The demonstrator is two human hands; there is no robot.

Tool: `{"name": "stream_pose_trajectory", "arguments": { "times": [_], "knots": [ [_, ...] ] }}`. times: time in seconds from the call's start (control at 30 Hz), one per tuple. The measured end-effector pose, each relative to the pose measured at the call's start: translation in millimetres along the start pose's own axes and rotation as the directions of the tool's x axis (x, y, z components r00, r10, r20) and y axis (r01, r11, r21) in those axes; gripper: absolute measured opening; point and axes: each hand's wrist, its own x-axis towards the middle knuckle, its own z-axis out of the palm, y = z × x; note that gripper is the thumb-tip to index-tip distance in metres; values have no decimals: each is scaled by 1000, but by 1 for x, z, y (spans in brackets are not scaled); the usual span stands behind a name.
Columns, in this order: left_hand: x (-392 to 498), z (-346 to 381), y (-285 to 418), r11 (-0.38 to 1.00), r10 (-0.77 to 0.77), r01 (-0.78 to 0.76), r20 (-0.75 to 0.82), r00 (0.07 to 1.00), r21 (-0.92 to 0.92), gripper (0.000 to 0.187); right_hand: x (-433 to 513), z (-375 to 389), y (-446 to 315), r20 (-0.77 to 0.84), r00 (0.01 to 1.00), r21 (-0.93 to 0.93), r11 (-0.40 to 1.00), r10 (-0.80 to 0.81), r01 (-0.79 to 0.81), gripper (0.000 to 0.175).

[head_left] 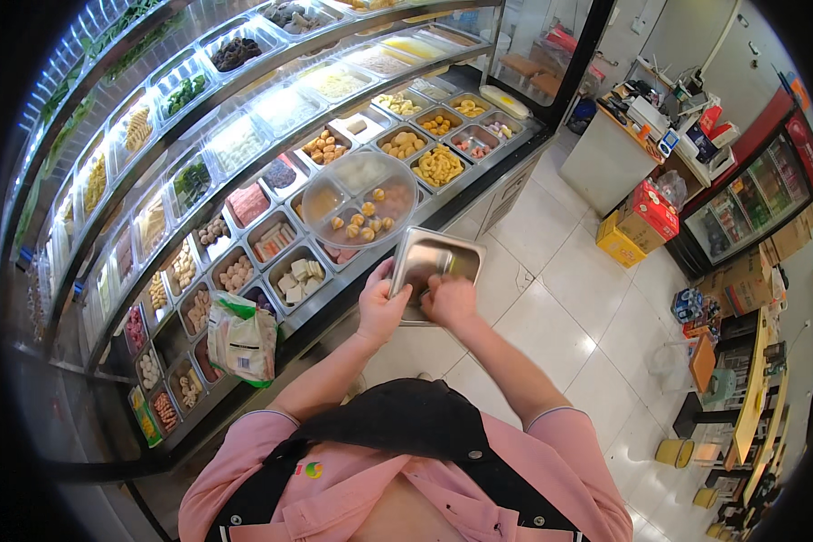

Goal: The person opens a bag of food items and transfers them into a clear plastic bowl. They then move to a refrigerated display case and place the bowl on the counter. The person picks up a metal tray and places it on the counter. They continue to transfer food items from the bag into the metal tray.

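Note:
My left hand (382, 305) grips the left rim of a small rectangular stainless steel pan (475, 261), its thumb over the edge. The pan is held tilted in front of my body, above the floor. Inside it are the curled fingers of my right hand (450, 298); whether they hold anything is hidden. Just beyond the pan, a round translucent plastic tray (322, 220) rests over several food pans of the display counter. Several yellow-and-white striped balls (358, 219) lie in it. A pan of white tofu-like blocks (303, 279) is left of my left hand.
A printed plastic food bag (244, 339) lies on the counter's front pans. Glass-fronted shelves (257, 112) with food trays rise behind. The counter's dark front edge (440, 215) runs diagonally. Rightward are tiled floor (549, 318), stacked cartons (640, 220), a drinks fridge (748, 196) and tables (752, 393).

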Motion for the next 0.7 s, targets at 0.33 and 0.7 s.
{"name": "stream_pose_trajectory", "arguments": {
  "times": [0.33, 0.7],
  "knots": [
    [-2, -16, -1, 997, -51, 54, 61, 997, -47, 16, -9, 8, -65, 220, 943, 923, 260, 248, -284, 26],
    [25, -43, -7, 881, -377, 356, -9, 926, -312, 28, -17, -90, 9, 90, 922, 942, 269, 375, -201, 25]
  ]
}}
